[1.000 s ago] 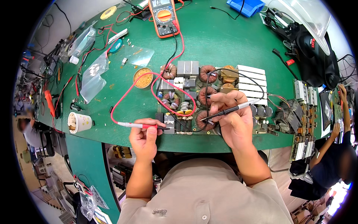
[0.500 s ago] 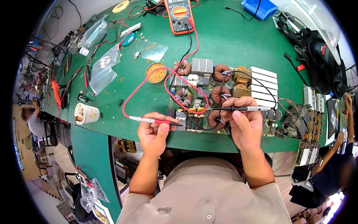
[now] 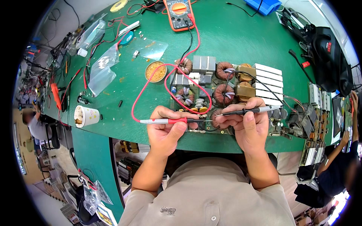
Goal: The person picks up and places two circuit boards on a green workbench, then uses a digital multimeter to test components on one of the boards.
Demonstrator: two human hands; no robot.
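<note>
In my left hand is a red test probe, held nearly level and pointing right. Its grey rear end joins a red lead that loops over the board. My right hand grips a black test probe pointing left, its black lead arching behind. The two metal tips face each other closely; whether they touch I cannot tell. Beneath and beyond them lies a circuit board with copper-wound toroid coils, capacitors and white finned heatsinks. Both leads run to an orange multimeter at the far side.
A round tin of yellowish material stands left of the board. A paper cup, clear plastic bags and tangled leads lie farther left. A black bag and more boards occupy the right. Another person works at far right.
The red probe has moved right, away from the board's near-left parts, toward the black probe. The black probe has tilted, its tip slightly lower. The view has shifted slightly.
</note>
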